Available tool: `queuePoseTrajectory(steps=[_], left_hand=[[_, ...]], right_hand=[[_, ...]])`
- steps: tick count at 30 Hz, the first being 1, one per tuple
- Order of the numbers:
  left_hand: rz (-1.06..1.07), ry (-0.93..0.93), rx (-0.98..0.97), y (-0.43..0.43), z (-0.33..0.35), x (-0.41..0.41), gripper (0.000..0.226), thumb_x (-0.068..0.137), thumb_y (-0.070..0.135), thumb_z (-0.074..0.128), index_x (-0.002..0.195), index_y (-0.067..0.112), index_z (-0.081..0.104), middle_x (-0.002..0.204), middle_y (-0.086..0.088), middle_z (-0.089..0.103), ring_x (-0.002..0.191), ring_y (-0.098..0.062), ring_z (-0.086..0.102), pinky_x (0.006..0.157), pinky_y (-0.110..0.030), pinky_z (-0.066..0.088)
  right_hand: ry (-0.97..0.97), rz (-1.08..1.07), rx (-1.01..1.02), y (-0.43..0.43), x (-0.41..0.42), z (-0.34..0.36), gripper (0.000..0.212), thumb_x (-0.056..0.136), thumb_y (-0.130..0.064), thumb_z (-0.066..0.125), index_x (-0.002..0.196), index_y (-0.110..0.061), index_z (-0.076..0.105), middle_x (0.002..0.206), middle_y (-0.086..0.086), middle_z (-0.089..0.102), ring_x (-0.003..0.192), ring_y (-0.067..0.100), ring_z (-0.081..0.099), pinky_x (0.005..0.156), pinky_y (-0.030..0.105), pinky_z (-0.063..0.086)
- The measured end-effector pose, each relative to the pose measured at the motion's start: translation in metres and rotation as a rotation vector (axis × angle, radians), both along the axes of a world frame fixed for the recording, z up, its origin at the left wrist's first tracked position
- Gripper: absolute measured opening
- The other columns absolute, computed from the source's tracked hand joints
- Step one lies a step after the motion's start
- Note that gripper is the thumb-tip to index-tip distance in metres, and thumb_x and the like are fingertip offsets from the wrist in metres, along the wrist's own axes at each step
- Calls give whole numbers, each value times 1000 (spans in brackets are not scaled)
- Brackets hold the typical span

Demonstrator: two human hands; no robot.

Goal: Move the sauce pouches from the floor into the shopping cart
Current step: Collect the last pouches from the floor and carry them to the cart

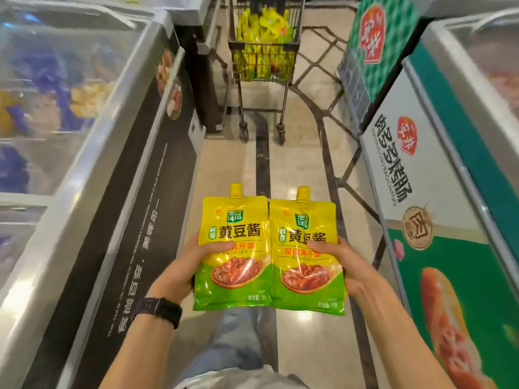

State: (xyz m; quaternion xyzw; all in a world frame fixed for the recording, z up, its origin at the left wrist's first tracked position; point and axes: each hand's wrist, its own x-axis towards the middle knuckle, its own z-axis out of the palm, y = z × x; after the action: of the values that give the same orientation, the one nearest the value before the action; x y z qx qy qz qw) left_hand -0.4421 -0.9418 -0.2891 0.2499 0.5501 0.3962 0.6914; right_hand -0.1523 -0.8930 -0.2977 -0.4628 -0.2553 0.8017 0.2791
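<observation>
Two glossy yellow-and-green plastic sauce pouches with yellow screw spouts are off the ground and in the person's grasp. They are held upright side by side at waist level, with their inner edges touching. The left hand (179, 265) clasps the left pouch (233, 248), with the thumb laid across the printed front and the other fingers hidden behind it. The right hand (348, 265) grips the right pouch (306, 256) in the same way. A dark wristwatch (161, 307) sits on the left wrist.

The grey wire shopping cart (261, 45) stands well apart from the hands, further down the aisle on the pale tiled floor (303, 153). It is flanked by long glass-topped chest freezers (84, 136) on both sides. Inside it lies a heap of yellow pouches (264, 26) of the same kind, so much of the job looks done.

These two are picked up but not yet delivered. What remains for them, by my reckoning, is the walk to the cart and the drop over its rim. No other pouch shows on the visible stretch of floor. Whether more lie out of view I cannot tell.
</observation>
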Motion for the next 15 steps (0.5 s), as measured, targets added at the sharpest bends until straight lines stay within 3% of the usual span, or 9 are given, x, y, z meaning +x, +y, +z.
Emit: queuePoseTrajectory(steps=[4, 8, 12, 15], left_hand=[[-87, 18, 14, 113, 0, -12, 109, 34, 43, 99, 132, 17, 59, 119, -12, 73, 105, -35, 72, 85, -44, 59], [-174, -4, 20, 220, 10, -7, 106, 33, 44, 100, 128, 16, 61, 115, -10, 75, 98, -30, 74, 75, -36, 61], [-220, -36, 29, 318, 14, 8, 84, 56, 25, 87, 133, 13, 57, 124, -15, 70, 110, -38, 69, 93, -48, 57], [-237, -19, 25, 390, 6, 26, 78, 58, 24, 84, 131, 14, 58, 123, -14, 71, 111, -38, 68, 99, -51, 52]], right_hand=[[-31, -59, -6, 94, -8, -1, 90, 38, -21, 98, 119, -7, 65, 115, 23, 69, 100, 40, 69, 80, 49, 58], [-48, -135, -26, 176, -2, 3, 94, 36, -22, 99, 121, -7, 63, 115, 22, 70, 99, 40, 69, 80, 49, 57], [-23, -219, -36, 257, 15, 2, 90, 33, -20, 99, 116, -5, 67, 114, 23, 69, 98, 41, 69, 85, 55, 55], [27, -229, -44, 323, 34, -11, 84, 35, -18, 99, 113, -8, 70, 113, 23, 70, 96, 41, 70, 83, 54, 56]])
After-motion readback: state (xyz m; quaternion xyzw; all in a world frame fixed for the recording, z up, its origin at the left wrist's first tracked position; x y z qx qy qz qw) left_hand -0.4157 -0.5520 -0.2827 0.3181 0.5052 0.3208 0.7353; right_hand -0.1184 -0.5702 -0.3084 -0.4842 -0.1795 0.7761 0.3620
